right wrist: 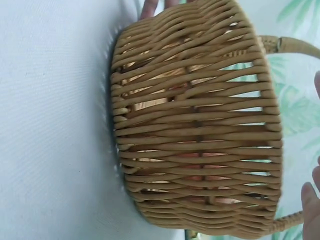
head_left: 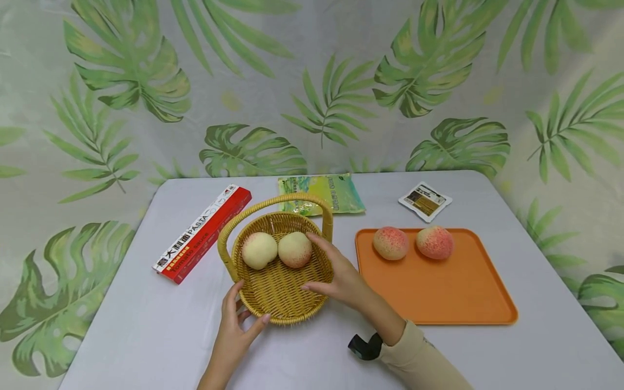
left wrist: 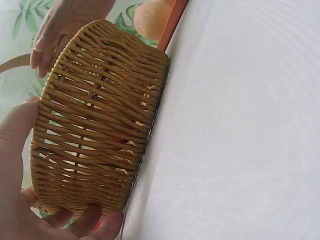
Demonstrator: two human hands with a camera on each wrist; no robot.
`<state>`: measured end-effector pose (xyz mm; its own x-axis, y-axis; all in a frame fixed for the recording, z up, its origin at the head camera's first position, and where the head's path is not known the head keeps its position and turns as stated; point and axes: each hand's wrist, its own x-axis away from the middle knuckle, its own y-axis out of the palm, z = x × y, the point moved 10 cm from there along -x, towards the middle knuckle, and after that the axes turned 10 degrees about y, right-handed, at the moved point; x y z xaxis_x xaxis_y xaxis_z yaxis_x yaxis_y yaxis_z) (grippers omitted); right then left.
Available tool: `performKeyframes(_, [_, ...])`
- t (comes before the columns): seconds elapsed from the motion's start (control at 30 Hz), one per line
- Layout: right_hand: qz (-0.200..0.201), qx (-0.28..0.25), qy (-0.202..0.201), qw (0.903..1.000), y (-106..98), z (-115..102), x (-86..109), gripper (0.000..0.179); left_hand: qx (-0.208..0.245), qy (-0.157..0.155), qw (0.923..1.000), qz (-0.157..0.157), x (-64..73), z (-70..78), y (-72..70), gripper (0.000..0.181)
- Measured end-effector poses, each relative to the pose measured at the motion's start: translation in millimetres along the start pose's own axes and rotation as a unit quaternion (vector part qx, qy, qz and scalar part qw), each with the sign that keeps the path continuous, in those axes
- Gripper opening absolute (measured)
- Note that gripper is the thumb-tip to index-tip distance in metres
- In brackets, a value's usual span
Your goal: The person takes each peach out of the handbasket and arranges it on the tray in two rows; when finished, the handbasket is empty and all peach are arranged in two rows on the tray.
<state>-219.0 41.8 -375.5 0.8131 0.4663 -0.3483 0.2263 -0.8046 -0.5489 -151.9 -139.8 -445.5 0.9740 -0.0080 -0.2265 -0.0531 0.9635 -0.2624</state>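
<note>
Basket [head_left: 285,290] first: one, standing on the bench [head_left: 146,352], my left grip [head_left: 234,327] curled round its near-left wall, thumb at the rim, fingers about the outside, I'd say to keep it from sliding. My right grip [head_left: 343,279] is spread wide over the right rim, thumb and fingers well parted, holding nothing; whether a fingertip touches fruit I cannot tell. Inside sit two peaches, a left pale peach [head_left: 259,251] and a right pale peach [head_left: 294,250], side by side toward the back. Two more, a left red peach [head_left: 391,243] and a right red peach [head_left: 435,242], lie on one orange tray [head_left: 439,295], whose lip probably stops rolling. One pasta box [head_left: 202,233], one green packet [head_left: 338,192] and one small sachet [head_left: 426,201] lie farther out, perhaps to spare my arms.
</note>
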Motion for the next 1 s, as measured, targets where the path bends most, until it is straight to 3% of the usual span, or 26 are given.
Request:
performKeyframes(0.27, [-0.028, 0.024, 0.041, 0.9985, 19.8, 18.8, -15.3, 0.088, -0.006, 0.015, 0.9999, 0.002, 0.1, -24.6, 0.7, 0.084])
performKeyframes(0.43, [-0.042, 0.034, 0.075, 0.9958, 26.0, 30.5, -21.4, 0.088, -0.006, 0.019, 0.9998, 0.006, 0.2, -25.6, 0.3, 0.084])
performKeyframes(0.73, [-0.053, 0.060, 0.069, 0.9944, 27.5, 34.8, -28.8, 0.088, -0.004, 0.004, 1.0000, 0.007, -0.1, -27.0, 0.0, 0.085])
performKeyframes(1.0, [-0.064, 0.066, 0.075, 0.9929, 28.9, 35.6, -33.0, 0.088, -0.005, 0.012, 0.9999, 0.003, -0.2, -25.5, 0.3, 0.085])
